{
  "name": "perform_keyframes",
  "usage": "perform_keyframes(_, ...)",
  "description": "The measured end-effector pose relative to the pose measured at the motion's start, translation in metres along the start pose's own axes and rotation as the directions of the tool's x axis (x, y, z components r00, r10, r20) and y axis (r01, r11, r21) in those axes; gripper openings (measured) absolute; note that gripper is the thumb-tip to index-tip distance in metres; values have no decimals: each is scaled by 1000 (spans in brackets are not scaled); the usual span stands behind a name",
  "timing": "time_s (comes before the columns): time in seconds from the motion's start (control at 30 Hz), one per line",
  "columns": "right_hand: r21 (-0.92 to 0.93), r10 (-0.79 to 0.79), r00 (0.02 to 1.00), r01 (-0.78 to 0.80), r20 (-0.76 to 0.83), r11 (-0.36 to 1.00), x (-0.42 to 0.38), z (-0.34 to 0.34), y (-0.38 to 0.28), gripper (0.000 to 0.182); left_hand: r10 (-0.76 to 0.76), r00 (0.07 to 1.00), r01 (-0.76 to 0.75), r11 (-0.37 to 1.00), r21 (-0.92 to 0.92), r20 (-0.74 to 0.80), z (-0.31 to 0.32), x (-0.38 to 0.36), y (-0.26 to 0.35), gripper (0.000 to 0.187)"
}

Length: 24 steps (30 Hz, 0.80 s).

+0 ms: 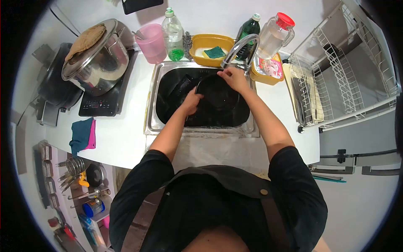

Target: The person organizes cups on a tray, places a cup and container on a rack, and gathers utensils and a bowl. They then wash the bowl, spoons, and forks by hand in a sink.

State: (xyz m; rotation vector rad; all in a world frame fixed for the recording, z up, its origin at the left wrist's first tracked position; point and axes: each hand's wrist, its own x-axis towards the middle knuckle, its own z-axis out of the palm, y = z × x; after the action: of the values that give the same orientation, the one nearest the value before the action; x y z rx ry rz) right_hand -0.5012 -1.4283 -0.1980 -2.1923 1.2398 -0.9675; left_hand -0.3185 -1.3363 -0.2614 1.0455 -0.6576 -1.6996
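A round black pan (218, 94) is held tilted over the sink basin, its dark inside facing me. My left hand (192, 103) grips its left rim, fingers closed. At its far right edge is my right hand (233, 79), fingers pinched together on the rim just below the chrome faucet (255, 40). Other dark items (184, 86) lie in the basin left of the pan; their kind is hard to make out. The steel sink (153, 94) surrounds them. Whether the pan has a handle does not show.
Behind the sink are a pink cup (152, 44), a green soap bottle (173, 35), a yellow tub (201, 42) with a sponge (214, 53), a dark bottle (248, 35) and a red-lidded pitcher (275, 35). A large pot (98, 63) stands left, a dish rack (344, 75) right.
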Motion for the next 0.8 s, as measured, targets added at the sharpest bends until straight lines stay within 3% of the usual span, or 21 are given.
perform_keyframes(0.1,-125,-89,992,77,-92,989,4,24,23,20,-116,993,112,987,-117,-29,-12,-7,-9,53)
perform_keyframes(0.13,-275,167,986,-154,25,949,10,26,35,22,-163,986,155,973,-169,-34,-16,-8,-12,53)
perform_keyframes(0.17,-434,463,886,-432,-39,790,14,30,46,34,-208,977,196,956,-218,-37,-17,-11,-13,53)
perform_keyframes(0.23,-562,439,896,-331,64,758,9,31,72,27,-221,975,204,943,-261,-37,-10,-21,-7,49)
perform_keyframes(0.27,-262,579,815,-562,-13,785,10,38,81,24,-223,974,204,937,-284,-34,-6,-24,-4,47)
perform_keyframes(0.3,74,713,701,-710,-29,701,10,46,90,21,-215,976,202,938,-283,-18,-6,-25,-2,45)
perform_keyframes(0.33,397,822,569,-758,15,518,9,52,99,19,-210,978,201,937,-285,-2,-8,-27,-1,44)
perform_keyframes(0.43,787,744,633,-563,213,254,10,61,120,19,-177,983,181,942,-284,37,-11,-28,0,41)
perform_keyframes(0.47,779,780,589,-584,211,230,8,53,102,12,-169,984,175,943,-282,46,-14,-28,-1,41)
perform_keyframes(0.5,661,797,603,-585,-33,470,5,47,83,12,-161,986,169,945,-280,51,-16,-27,-3,41)
perform_keyframes(0.57,237,606,637,-571,-476,786,0,32,34,14,-145,987,157,948,-277,62,-20,-21,-6,42)
perform_keyframes(0.6,-53,188,801,-264,-569,963,0,43,49,15,-149,986,165,946,-280,77,-23,-18,-8,41)
perform_keyframes(0.63,61,99,937,-83,-335,995,-4,27,14,17,-151,984,172,944,-283,93,-28,-14,-11,39)
perform_keyframes(0.67,-143,39,997,-49,-68,989,-6,21,-10,12,-155,982,180,941,-286,109,-29,-11,-12,38)
perform_keyframes(0.7,-236,25,971,33,239,971,-8,18,-21,13,-156,983,172,965,-200,93,-28,-9,-11,38)
perform_keyframes(0.73,5,-358,839,391,409,921,-5,28,-10,16,-157,984,165,980,-108,79,-25,-7,-8,39)
perform_keyframes(0.8,66,-322,665,380,674,923,-4,35,-31,18,-129,989,126,991,35,78,-11,-4,-4,43)
